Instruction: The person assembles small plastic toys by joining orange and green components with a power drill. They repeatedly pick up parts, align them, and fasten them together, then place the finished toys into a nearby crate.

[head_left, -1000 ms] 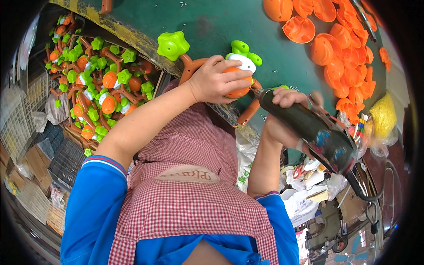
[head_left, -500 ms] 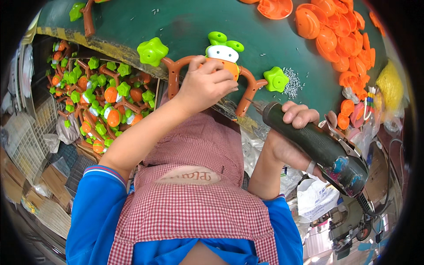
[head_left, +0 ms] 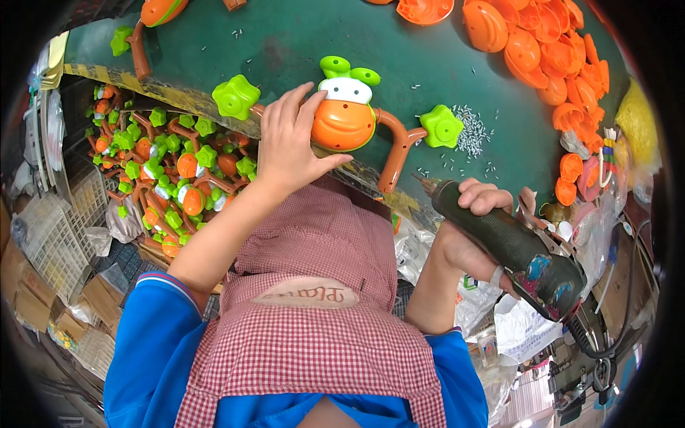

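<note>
Near the front edge of the green table lies a plastic toy (head_left: 345, 123) with an orange face, white eye piece, green top and brown forked arms that end in green stars. My left hand (head_left: 291, 139) is over its left arm, fingers stretched and thumb apart, its fingertips beside the orange face. The hand hides most of that brown arm. To the right, my right hand (head_left: 477, 235) is wrapped round a dark electric screwdriver (head_left: 492, 239). The bit points up and left, just off the toy's lower right brown end.
Small screws (head_left: 471, 132) lie in a pile right of the toy, some scattered. Orange shells (head_left: 546, 53) heap at the far right. A box of similar toys (head_left: 171, 167) stands below the table's left edge. Another toy (head_left: 140, 53) lies at the far left. A cable (head_left: 606, 349) trails from the screwdriver.
My left hand has moved off the toy's face to its left side, and the fingers have spread. The face is now uncovered. The screwdriver stays in my right hand, slightly lower.
</note>
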Demonstrator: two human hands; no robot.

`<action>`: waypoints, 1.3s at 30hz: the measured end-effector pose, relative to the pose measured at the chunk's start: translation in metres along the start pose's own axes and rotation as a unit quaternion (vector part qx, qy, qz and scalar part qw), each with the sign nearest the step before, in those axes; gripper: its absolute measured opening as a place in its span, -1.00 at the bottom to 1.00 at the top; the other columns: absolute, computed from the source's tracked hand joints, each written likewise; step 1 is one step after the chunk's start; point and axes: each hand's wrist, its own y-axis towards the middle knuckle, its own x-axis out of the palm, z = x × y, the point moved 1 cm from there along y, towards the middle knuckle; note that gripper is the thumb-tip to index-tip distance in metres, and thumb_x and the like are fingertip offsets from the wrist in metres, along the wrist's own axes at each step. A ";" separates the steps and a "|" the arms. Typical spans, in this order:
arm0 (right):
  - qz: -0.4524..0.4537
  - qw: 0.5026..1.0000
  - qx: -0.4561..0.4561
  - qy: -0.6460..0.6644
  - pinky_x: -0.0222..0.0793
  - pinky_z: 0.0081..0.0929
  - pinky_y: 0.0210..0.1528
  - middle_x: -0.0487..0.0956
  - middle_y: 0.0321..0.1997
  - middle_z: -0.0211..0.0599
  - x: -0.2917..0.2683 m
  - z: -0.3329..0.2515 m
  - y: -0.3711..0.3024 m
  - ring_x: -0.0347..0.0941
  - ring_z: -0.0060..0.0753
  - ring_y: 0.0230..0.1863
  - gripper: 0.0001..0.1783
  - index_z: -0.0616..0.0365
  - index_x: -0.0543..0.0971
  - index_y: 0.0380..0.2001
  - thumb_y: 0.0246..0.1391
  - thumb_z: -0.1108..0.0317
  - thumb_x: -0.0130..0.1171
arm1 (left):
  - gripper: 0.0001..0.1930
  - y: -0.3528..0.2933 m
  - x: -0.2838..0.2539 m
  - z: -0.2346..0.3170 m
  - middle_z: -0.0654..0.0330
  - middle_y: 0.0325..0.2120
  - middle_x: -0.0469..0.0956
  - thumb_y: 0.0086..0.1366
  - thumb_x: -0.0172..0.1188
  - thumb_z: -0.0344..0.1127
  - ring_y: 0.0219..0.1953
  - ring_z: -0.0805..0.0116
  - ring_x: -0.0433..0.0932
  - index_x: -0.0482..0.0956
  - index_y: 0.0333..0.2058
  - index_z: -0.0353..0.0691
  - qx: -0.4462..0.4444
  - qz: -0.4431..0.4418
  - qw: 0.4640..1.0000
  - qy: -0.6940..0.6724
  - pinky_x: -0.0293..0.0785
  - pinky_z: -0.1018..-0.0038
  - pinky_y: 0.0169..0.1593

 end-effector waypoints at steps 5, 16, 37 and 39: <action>-0.064 0.996 0.011 0.053 0.26 -0.21 -0.25 0.44 -0.45 -0.14 0.022 0.014 0.017 0.37 -0.21 -0.44 0.32 0.27 0.23 0.17 -0.39 -0.73 -0.09 | 0.03 0.002 0.006 -0.002 0.04 0.00 0.39 -0.30 0.46 0.19 0.11 0.05 0.30 0.27 0.12 -0.26 -0.050 -0.010 0.999 0.012 0.06 0.02 0.24; -0.209 0.975 0.036 0.064 0.38 -0.21 -0.29 0.48 -0.49 -0.06 0.089 0.071 0.053 0.43 -0.17 -0.43 -0.14 0.30 0.25 0.12 0.04 -0.28 -0.02 | 0.02 0.004 0.006 -0.005 0.14 -0.05 0.40 -0.33 0.48 0.11 0.06 0.12 0.32 0.28 0.14 -0.19 -0.080 -0.004 0.995 -0.050 0.06 0.02 0.22; -0.231 0.961 0.118 0.094 0.29 -0.24 -0.26 0.48 -0.42 -0.08 0.097 0.086 0.051 0.40 -0.19 -0.43 0.37 0.28 0.17 0.18 -0.46 -0.73 -0.03 | 0.00 -0.001 0.009 -0.012 0.15 -0.08 0.40 -0.35 0.49 0.11 0.04 0.15 0.33 0.32 0.11 -0.22 -0.071 0.026 0.993 -0.089 0.10 0.12 0.20; -0.284 0.947 0.108 0.103 0.21 -0.17 -0.19 0.46 -0.36 -0.14 0.103 0.075 0.056 0.39 -0.19 -0.37 0.34 0.17 0.14 0.27 -0.40 -0.70 -0.03 | 0.02 -0.002 0.009 -0.013 0.15 -0.06 0.41 -0.35 0.49 0.12 0.05 0.14 0.33 0.30 0.13 -0.21 -0.073 0.024 0.993 -0.089 0.12 0.11 0.20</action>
